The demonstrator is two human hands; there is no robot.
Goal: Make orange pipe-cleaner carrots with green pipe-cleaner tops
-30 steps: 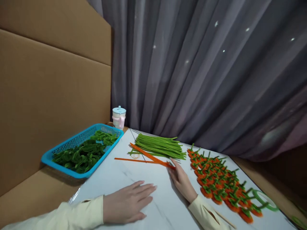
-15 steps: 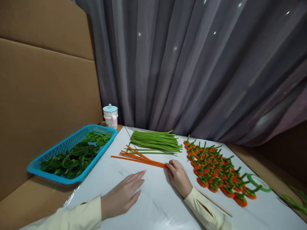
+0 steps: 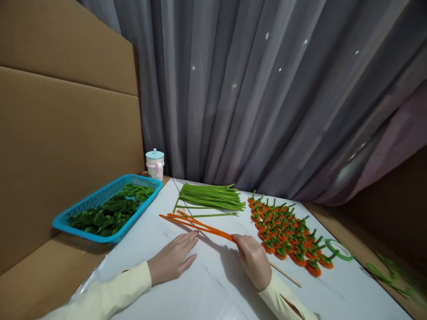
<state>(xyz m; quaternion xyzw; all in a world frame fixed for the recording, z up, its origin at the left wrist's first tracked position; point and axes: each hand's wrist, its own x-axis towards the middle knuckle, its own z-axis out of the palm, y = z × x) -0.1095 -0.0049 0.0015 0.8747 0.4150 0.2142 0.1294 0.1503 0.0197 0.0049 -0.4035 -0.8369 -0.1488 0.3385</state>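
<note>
My right hand pinches the right ends of several orange pipe cleaners, which reach left above the white tabletop. Just below their left part is my left hand, palm down with its fingers stretched out and nothing held. Behind them lies a bundle of light green pipe cleaners. Right of my right hand, rows of small orange pieces with green stems cover part of the surface. A thin wooden stick lies partly hidden by my right hand.
On the left stands a blue basket of dark green looped pieces, with a lidded cup behind it. A roll of green tape and green strands lie at the right. Cardboard walls and a curtain surround the table.
The orange pipe cleaners have been raised off the tabletop in my right hand and their left ends are closer together. The camera view has shifted slightly.
</note>
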